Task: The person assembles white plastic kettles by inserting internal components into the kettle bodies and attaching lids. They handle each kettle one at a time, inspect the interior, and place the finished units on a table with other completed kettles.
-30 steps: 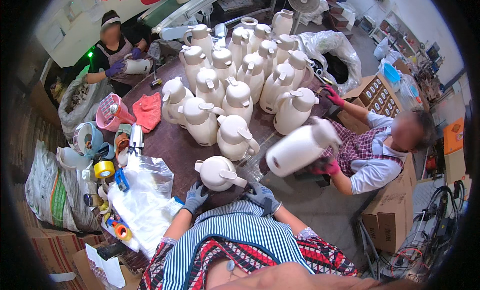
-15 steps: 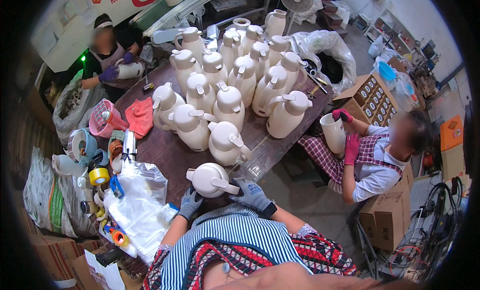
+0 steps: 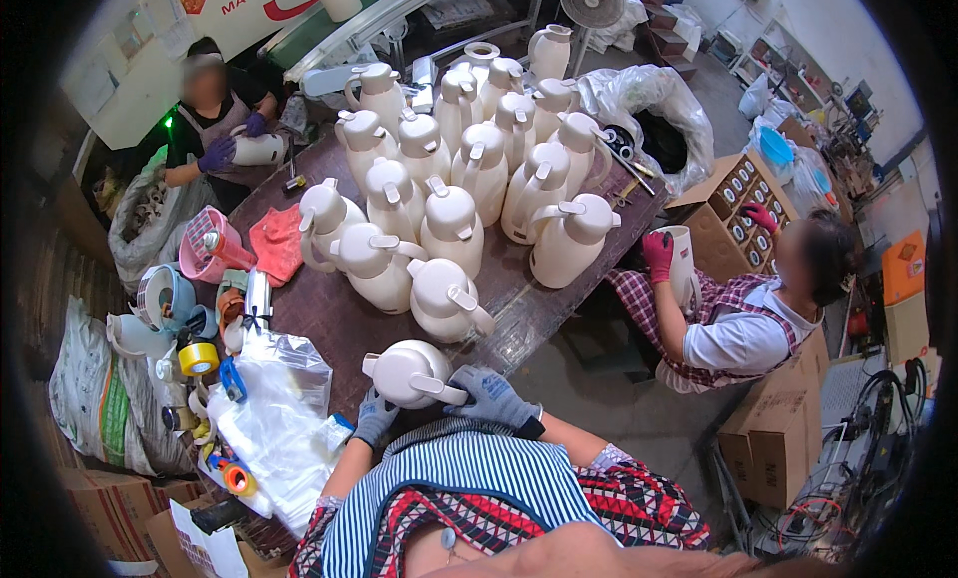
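A cream thermos jug (image 3: 404,366) stands at the near edge of the table, close to my apron, its lid toward me and its handle pointing right. My left hand (image 3: 375,418), in a grey-blue work glove, is closed against its left side. On the other side, my right hand (image 3: 489,396), gloved alike, grips near the handle; some fingertips are hidden behind the jug. Just beyond it is another cream jug (image 3: 447,300), with several more jugs (image 3: 451,224) grouped upright across the table.
Clear plastic bags (image 3: 274,408) lie left, by a yellow tape roll (image 3: 198,358), a pink basket (image 3: 212,244) and a red cloth (image 3: 276,244). At the right, a co-worker in pink gloves holds a jug (image 3: 681,264) beside a partitioned carton (image 3: 743,204). Another co-worker handles a jug (image 3: 259,147) far left.
The jug between my hands has shifted slightly left and tilted, showing more of its body. The right co-worker's one hand has moved from their jug to the carton.
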### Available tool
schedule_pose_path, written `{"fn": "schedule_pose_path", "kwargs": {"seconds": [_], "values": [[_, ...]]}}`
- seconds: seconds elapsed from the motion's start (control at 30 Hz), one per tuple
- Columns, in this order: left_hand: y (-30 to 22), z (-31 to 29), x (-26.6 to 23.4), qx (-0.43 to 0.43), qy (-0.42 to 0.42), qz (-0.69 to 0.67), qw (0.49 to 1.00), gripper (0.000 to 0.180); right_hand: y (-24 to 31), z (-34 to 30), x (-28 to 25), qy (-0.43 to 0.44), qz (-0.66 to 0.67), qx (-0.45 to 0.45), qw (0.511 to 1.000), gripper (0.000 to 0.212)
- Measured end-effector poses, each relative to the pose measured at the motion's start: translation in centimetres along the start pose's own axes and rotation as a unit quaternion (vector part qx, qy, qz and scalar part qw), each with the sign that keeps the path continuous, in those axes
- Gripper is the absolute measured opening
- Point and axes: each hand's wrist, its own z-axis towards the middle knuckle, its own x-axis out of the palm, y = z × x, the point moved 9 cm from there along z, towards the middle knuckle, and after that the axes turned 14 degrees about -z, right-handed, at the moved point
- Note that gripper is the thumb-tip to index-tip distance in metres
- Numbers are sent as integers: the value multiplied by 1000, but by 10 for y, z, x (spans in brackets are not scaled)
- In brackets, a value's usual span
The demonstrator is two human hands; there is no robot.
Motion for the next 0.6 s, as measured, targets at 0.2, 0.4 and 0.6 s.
{"fn": "schedule_pose_path", "kwargs": {"seconds": [0.2, 0.4, 0.6], "values": [[18, 7, 10, -58, -4, -3, 998, 69, -2, 4, -3, 23, 59, -35, 997, 45], [19, 17, 13, -2, -7, -8, 1000, 63, 1, 7, -8, 44, 73, -74, 994, 43], [50, 16, 37, -40, 33, -1, 999, 59, 9, 8, -16, 71, 134, -105, 983, 39]]}}
